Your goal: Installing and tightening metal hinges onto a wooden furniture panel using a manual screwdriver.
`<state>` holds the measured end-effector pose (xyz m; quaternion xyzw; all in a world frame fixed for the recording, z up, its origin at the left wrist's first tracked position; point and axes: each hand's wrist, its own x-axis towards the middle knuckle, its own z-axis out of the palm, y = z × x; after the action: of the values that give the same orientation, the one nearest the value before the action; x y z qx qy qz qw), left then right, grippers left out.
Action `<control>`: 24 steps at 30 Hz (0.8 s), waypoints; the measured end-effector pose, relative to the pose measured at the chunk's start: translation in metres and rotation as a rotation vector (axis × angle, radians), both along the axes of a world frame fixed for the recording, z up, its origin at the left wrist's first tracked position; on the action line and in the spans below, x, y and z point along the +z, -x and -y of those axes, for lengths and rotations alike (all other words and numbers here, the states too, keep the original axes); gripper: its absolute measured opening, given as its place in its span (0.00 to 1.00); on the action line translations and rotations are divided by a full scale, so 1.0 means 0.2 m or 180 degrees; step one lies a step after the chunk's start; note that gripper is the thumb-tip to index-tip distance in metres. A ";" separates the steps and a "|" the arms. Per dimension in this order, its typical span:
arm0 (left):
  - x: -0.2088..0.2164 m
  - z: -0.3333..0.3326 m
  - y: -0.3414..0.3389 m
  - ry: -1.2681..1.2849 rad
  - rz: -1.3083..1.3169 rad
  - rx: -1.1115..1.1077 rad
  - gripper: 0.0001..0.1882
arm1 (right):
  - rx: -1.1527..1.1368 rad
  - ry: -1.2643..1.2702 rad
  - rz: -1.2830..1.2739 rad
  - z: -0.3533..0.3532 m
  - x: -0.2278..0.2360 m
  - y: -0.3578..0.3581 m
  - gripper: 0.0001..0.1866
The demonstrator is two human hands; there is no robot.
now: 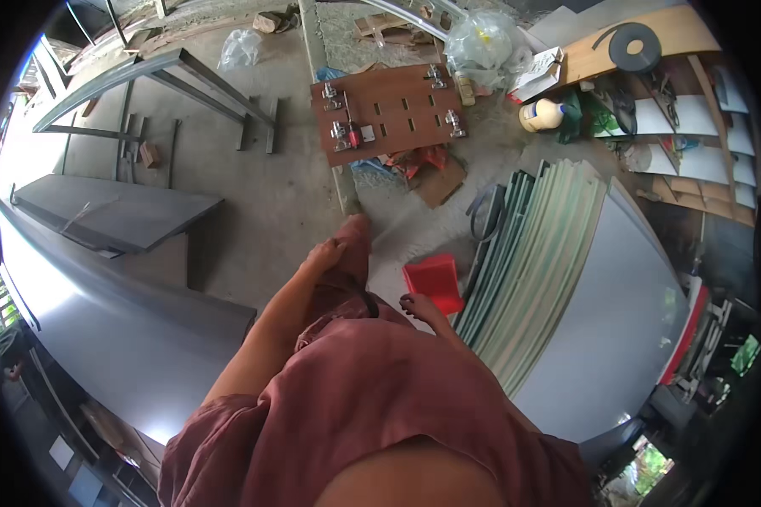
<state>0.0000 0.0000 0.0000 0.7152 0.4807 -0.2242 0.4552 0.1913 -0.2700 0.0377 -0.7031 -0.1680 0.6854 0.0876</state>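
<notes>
My left hand [325, 253] lies on my reddish-brown clothed leg [357, 241], fingers loosely bent and nothing seen in it. Lower and to the right hangs my right hand [420, 307], fingers slightly curled and apart, just beside a red plastic piece shaped like a dustpan [432, 281]; whether they touch is unclear. Ahead of me a brown slotted panel [389, 84] carries metal hinges [339, 131] near its corners. A screwdriver with a red handle [355, 133] rests on that panel's left part.
Right of me lean stacked greenish-edged boards [533, 262] and a grey sheet [604, 313]. Grey panels [114, 211] and a metal frame [182, 59] occupy the left. Farther right are a roll of dark tape [635, 47], a yellowish bottle [542, 116] and a plastic bag [479, 38].
</notes>
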 end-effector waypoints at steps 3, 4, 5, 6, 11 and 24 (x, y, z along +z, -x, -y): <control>0.15 -0.24 -0.20 0.0090 0.0024 -0.0648 0.29 | -0.0248 -0.0733 0.0160 -0.38 0.18 -0.34 0.20; 0.21 -0.24 -0.20 0.0172 -0.0143 -0.0762 0.29 | -0.0291 -0.0979 0.0399 -0.41 0.23 -0.38 0.21; 0.27 -0.22 -0.22 0.0334 -0.0158 -0.0918 0.29 | -0.0343 -0.1229 0.0633 -0.43 0.28 -0.43 0.21; 0.39 -0.22 -0.24 0.0503 -0.0187 -0.1105 0.30 | -0.0259 -0.1322 0.0768 -0.42 0.33 -0.43 0.21; 0.60 -0.34 -0.32 0.1001 0.0183 -0.1619 0.31 | 0.0918 -0.1772 0.1716 -0.51 0.57 -0.55 0.18; 0.80 -0.38 -0.75 0.0176 0.0052 -0.0496 0.17 | 0.0230 -0.1129 0.0611 -0.56 0.76 -1.11 0.13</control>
<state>0.1507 0.0765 0.1594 0.7394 0.4134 -0.2664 0.4598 0.4142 -0.1571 0.1901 -0.7322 -0.3187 0.5777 0.1690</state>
